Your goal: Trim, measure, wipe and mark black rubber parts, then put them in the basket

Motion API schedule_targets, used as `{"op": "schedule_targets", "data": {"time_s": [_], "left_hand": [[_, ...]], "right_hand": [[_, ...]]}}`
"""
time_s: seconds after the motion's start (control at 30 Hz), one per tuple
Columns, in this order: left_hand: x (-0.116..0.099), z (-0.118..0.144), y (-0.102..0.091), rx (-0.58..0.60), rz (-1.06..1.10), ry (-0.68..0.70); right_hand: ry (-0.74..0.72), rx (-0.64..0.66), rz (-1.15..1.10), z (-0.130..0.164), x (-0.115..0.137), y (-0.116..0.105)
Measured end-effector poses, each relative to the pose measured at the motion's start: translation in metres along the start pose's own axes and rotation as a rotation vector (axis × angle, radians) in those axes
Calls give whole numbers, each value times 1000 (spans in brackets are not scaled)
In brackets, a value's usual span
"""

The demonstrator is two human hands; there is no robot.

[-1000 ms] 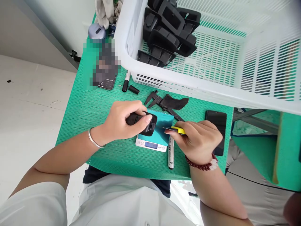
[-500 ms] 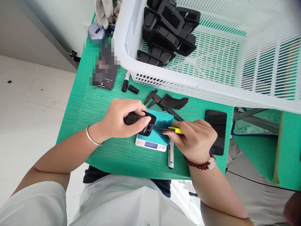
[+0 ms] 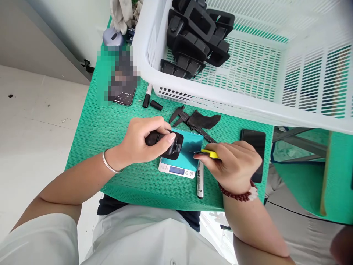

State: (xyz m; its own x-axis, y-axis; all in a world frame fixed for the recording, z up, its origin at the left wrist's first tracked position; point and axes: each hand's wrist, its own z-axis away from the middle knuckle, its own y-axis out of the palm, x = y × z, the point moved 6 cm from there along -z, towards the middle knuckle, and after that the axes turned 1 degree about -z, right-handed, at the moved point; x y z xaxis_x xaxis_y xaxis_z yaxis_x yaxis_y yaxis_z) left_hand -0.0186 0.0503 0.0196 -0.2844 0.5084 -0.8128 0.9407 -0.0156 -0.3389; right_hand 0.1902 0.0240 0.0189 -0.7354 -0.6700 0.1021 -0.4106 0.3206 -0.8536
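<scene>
The left hand (image 3: 140,141) stays wrapped around a chunky black plastic part (image 3: 168,142) over the small teal-topped scale (image 3: 182,156). The right hand (image 3: 233,163), pinching a yellow-handled knife (image 3: 208,152), has edged slightly right, barely moving.

We see bright, even daylight with soft shadows. The white basket (image 3: 248,99) is nearly overexposed. Edges bend outward, and a pixelated patch covers the phone (image 3: 122,79).
</scene>
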Motion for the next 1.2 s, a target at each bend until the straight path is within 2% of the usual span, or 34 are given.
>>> {"op": "schedule_targets", "data": {"time_s": [0.27,0.43,0.63,1.2], "left_hand": [[-8,1,4,54,-73,91],[-5,0,1,17,-114,33],[-6,0,5,78,-67,47],[-1,0,0,-6,-75,-19]], "right_hand": [[11,10,74,-1,-1,0],[1,23,67,0,1,0],[13,25,95,0,0,1],[-32,26,48,0,2,0]]}}
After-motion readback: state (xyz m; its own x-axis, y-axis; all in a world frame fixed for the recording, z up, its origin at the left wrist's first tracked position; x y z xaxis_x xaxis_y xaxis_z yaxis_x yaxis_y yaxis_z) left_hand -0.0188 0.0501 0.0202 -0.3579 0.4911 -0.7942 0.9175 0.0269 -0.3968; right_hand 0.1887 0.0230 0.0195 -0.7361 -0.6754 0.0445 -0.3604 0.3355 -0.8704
